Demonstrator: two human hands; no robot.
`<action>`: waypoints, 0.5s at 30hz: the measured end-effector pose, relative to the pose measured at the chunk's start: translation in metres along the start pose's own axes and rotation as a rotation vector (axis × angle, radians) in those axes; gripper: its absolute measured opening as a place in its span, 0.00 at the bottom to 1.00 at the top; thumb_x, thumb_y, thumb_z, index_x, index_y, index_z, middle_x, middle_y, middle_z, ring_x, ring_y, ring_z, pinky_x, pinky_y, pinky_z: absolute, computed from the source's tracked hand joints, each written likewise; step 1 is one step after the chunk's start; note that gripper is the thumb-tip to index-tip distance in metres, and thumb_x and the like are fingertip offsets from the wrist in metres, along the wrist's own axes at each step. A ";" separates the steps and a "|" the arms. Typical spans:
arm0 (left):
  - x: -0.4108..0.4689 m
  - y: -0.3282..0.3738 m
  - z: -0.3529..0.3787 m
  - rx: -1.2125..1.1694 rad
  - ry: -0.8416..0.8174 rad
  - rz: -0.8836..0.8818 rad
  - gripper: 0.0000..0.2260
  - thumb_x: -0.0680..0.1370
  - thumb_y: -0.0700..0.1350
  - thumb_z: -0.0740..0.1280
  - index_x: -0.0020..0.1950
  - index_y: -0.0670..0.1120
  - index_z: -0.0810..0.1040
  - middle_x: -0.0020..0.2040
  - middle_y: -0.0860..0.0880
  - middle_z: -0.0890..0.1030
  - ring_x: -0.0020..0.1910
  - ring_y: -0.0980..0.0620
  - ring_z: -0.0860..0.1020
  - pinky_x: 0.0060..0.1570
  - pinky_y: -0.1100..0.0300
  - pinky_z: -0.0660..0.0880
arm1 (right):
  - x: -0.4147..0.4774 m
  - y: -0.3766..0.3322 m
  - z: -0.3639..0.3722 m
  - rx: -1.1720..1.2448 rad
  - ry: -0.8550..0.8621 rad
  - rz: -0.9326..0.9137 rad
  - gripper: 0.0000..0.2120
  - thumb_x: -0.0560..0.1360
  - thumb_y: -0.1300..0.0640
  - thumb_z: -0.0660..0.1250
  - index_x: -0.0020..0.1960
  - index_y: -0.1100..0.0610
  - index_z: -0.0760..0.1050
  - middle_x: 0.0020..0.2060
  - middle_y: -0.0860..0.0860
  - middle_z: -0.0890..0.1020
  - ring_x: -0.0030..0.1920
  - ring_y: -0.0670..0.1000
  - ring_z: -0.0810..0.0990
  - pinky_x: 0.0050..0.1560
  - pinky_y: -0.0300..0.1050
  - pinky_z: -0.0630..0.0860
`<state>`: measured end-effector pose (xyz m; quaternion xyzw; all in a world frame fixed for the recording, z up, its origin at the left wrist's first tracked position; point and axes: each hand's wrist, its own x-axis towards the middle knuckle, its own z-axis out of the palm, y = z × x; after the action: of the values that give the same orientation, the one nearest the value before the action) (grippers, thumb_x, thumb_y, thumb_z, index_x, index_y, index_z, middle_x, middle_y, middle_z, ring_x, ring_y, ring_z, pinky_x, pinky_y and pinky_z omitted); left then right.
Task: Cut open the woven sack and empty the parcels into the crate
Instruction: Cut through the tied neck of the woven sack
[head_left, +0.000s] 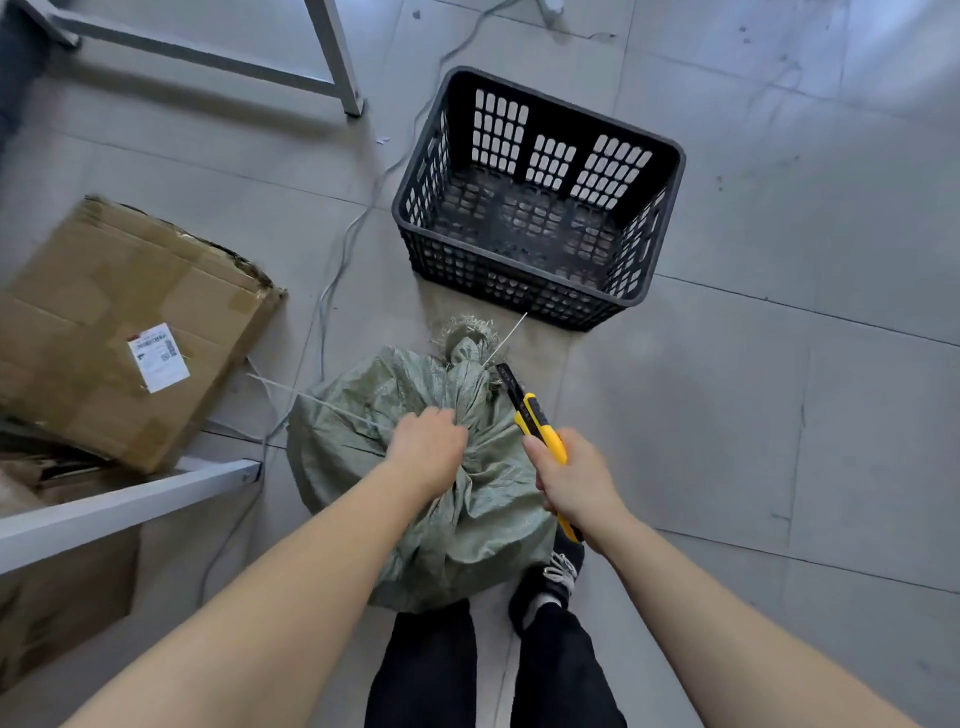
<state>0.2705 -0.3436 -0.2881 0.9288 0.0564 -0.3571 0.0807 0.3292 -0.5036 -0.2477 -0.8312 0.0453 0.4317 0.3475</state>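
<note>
A green woven sack stands on the floor in front of my legs, its neck bunched and tied with a white strap. My left hand grips the gathered cloth just below the neck. My right hand holds a yellow utility knife; its black blade end reaches the right side of the tied neck. A black plastic crate sits beyond the sack with nothing visible inside. No parcels show; the sack hides its contents.
A worn cardboard box with a white label lies at the left, beside a grey metal frame. Another frame's legs stand at the top left. A grey cable runs across the tiled floor. My shoe is beside the sack.
</note>
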 end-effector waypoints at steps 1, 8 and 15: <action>0.011 0.002 0.006 0.022 0.011 0.015 0.15 0.76 0.38 0.60 0.62 0.44 0.73 0.61 0.44 0.73 0.63 0.44 0.71 0.59 0.49 0.69 | 0.009 0.006 0.001 0.015 -0.002 0.003 0.12 0.78 0.46 0.63 0.44 0.55 0.71 0.33 0.54 0.76 0.32 0.54 0.73 0.36 0.50 0.74; 0.091 0.011 0.042 0.463 -0.206 0.322 0.25 0.80 0.44 0.59 0.76 0.47 0.59 0.79 0.47 0.51 0.78 0.49 0.45 0.74 0.40 0.41 | 0.061 0.055 0.007 0.079 -0.017 0.039 0.11 0.77 0.46 0.63 0.43 0.53 0.72 0.32 0.52 0.75 0.31 0.52 0.72 0.37 0.50 0.73; 0.108 -0.018 0.050 0.594 -0.271 0.077 0.18 0.80 0.46 0.57 0.69 0.48 0.72 0.69 0.45 0.71 0.72 0.42 0.60 0.73 0.42 0.45 | 0.079 0.078 0.017 0.048 -0.065 0.070 0.11 0.77 0.44 0.62 0.42 0.50 0.73 0.32 0.51 0.75 0.31 0.52 0.74 0.39 0.55 0.78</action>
<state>0.3145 -0.3307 -0.3988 0.8573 -0.0968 -0.4750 -0.1735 0.3374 -0.5337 -0.3554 -0.8059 0.0733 0.4691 0.3536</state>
